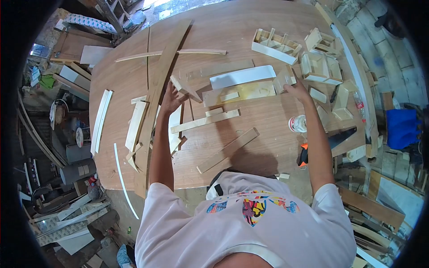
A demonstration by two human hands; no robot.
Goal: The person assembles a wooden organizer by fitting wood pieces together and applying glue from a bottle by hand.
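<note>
A broad brown wooden surface fills the middle and upper part of the frame, strewn with cut timber. A long curved plank runs from the upper middle down to the lower left edge of the surface, and a thin curved strip crosses it near the top. At the upper right stand several small open wooden boxes made of pale slats (some lying on their sides). Near the centre lies a flat pale board with a white strip just above it, and below them two loose slats, one pale and one darker, both lying at a slant. White and pale offcuts sit at the left side of the surface. The person's two hands are spread well apart, one at each end of the flat pale board. The left hand rests at the board's left end, fingers up against a short angled wooden piece; whether it grips that piece or only presses on it is hard to tell from this angle. The right hand is at the board's right end, its fingers closed on a small wooden block that touches the board. Just below the right forearm, at the right middle of the frame, stands a small clear jar with a white rim, and lower still an orange and black tool peeks out at the surface edge.
</note>
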